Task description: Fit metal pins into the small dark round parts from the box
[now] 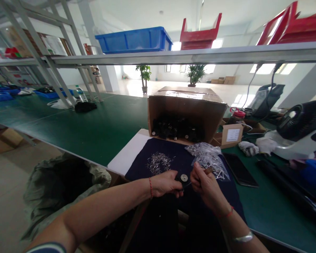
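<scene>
My left hand (165, 183) is closed around a small black part with a round silver cap (184, 177), held just above a dark blue cloth (181, 160). My right hand (204, 182) is pinched on a thin tool with a brownish handle (208, 170), its tip close to the silver cap. A loose heap of small metal pins (158, 163) lies on the cloth just beyond my left hand. Clear plastic bags of metal pins (209, 158) lie beyond my right hand.
An open cardboard box (185, 112) lying on its side holds several black parts. A black phone (239, 169) lies on the green table (94, 123) to the right, with a small box (231, 135), a rag and a white-and-black machine (297, 133). A sack (65, 182) sits lower left. Bins stand on the overhead shelf (173, 56).
</scene>
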The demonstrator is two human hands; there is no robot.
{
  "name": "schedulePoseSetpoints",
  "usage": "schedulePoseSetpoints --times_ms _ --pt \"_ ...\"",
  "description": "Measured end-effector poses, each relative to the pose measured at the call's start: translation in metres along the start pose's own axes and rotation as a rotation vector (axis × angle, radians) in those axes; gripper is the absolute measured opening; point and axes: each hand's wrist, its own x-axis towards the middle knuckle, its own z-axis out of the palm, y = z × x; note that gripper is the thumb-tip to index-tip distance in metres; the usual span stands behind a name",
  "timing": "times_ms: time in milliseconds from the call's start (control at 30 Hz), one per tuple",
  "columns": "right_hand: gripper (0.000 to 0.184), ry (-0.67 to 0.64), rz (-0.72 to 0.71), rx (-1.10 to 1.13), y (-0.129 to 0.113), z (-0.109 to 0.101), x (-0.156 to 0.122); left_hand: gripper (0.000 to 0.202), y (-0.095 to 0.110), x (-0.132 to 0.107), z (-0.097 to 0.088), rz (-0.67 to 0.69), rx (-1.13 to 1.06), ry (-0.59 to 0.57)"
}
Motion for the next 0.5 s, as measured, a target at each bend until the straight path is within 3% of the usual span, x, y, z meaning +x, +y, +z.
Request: schedulePoseSetpoints --times_ms 500 --pt "0.065 -0.157 -0.15 -0.205 0.009 -0.015 -0.006 0.018 0.002 0.009 -0.004 -0.062 0.071 -0.041"
